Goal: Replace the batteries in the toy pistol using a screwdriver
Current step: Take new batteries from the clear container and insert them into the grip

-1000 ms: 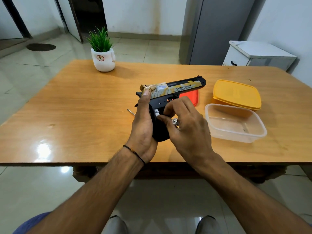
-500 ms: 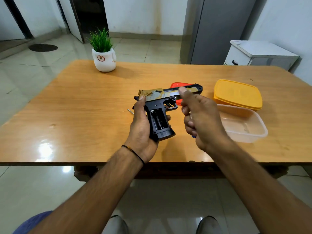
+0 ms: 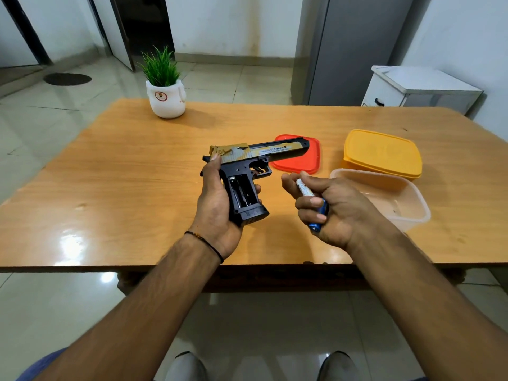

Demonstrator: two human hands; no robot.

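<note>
Holding the opened toy pistol in the left hand, two batteries in the right hand.

Gripped around its handle, the pistol sits just above the tabletop with its battery bay uncovered and facing up. The right hand is curled round a pale battery and a blue battery, close beside the clear tub. The main risk I see is one cell slipping out, since two round cells share one loose grasp, and rolling off the near edge onto the floor. Mixing spent cells with fresh ones is another risk if these miss the tub. Later, a cell seated the wrong way round would leave the toy dead. The bay's cover and screw are not visible, so they could be mislaid. The barrel overhangs the red lid and could knock it.
</note>
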